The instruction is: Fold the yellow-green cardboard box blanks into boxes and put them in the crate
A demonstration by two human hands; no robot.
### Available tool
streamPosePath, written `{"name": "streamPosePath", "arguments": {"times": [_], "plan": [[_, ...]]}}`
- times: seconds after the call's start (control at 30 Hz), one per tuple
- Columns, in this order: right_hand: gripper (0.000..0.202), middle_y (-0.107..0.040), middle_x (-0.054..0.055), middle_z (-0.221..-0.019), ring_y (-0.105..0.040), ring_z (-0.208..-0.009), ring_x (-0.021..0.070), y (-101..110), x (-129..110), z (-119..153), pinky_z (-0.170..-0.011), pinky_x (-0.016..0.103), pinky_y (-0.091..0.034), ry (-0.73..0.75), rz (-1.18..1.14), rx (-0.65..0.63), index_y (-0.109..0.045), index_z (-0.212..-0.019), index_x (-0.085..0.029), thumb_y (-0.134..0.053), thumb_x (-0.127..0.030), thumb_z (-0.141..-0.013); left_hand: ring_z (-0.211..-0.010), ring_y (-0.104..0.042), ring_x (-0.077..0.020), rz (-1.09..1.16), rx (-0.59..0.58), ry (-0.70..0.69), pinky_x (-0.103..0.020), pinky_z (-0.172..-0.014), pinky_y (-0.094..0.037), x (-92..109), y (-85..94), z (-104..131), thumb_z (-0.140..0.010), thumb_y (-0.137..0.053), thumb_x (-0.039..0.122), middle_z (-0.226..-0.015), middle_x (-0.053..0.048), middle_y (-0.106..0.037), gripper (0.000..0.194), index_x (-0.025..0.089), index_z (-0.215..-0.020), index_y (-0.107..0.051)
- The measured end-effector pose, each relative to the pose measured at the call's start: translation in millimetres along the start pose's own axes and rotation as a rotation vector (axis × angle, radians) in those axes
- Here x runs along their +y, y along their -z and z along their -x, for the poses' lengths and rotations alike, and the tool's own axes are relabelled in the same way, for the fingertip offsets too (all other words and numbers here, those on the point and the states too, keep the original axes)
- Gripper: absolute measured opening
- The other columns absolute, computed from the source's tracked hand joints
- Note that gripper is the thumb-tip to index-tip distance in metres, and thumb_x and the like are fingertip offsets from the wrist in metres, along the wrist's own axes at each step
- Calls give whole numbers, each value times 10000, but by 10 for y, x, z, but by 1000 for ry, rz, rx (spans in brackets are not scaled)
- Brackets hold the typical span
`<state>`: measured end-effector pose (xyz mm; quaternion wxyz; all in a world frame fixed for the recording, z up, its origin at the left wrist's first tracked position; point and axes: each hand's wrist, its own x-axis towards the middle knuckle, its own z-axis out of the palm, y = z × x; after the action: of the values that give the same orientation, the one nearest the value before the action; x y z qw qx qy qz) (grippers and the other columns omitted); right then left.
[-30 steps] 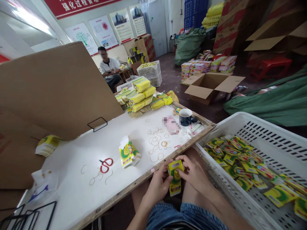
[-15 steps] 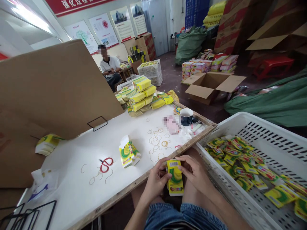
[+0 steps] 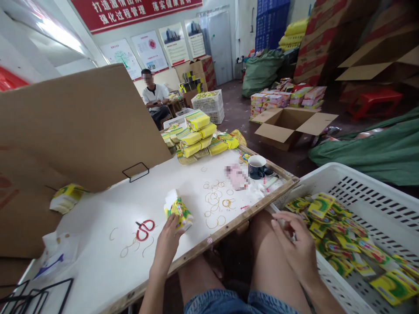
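Note:
My left hand (image 3: 169, 235) reaches over the table to a small pile of yellow and green cartons (image 3: 183, 213) with white flaps. Its fingers lie over the near left carton, with the thumb at the pile's lower edge; part of the carton is hidden beneath them. My right hand (image 3: 293, 237) hovers above my thigh by the basket's near wall, fingers half curled and apart, with no carton in it. In the white plastic basket (image 3: 369, 176) lie many yellow packed cartons (image 3: 343, 231), one flat on top at the near left end.
Red-handled scissors (image 3: 145, 230) and loose rubber bands (image 3: 214, 198) lie on the white table (image 3: 108, 270). A dark mug (image 3: 257, 167) stands at its right edge, stacked cartons (image 3: 196, 135) at the back. A cardboard sheet (image 3: 81, 126) walls the left. Someone sits beyond (image 3: 155, 98).
The yellow carton that both hands held over my lap has left them. My left hand has moved left to the pile, my right hand towards the basket. The view has tilted slightly up.

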<state>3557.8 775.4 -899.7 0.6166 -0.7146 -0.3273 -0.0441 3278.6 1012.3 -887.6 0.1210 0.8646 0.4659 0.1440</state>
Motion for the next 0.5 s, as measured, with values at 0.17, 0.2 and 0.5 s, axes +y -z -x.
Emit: {"name": "streamPosePath", "arguments": {"times": [0.17,0.2,0.5], "plan": [[345,-692,82,-860,-625,-792,212,-293,-163,277,-695,287,-496,-327,-214,-226,-688,-927,-182,-577,-499,-851,-1001,-696,-266,-48,200,-110,-369,-843,-578,0,72,45,-902,-464,155,-1109,-105,-721,272,185,-1027,-704],[377,-699,83,-832,-625,-763,208,-332,-228,314,-682,284,-496,-377,-263,-274,-699,-916,-178,-571,-526,-847,-981,-704,-259,-46,360,-158,-371,-836,-580,72,86,69,-909,-452,139,-1084,-109,-730,280,175,-1036,-699],[536,-678,63,-690,-554,-560,169,-492,-380,374,-520,261,-461,-682,-581,-437,-725,-930,-146,-652,-639,-729,-1219,-572,-225,238,339,-1028,-372,-999,-516,1084,-367,540,-893,-493,55,-1139,-131,-707,394,98,-1280,-551]]}}
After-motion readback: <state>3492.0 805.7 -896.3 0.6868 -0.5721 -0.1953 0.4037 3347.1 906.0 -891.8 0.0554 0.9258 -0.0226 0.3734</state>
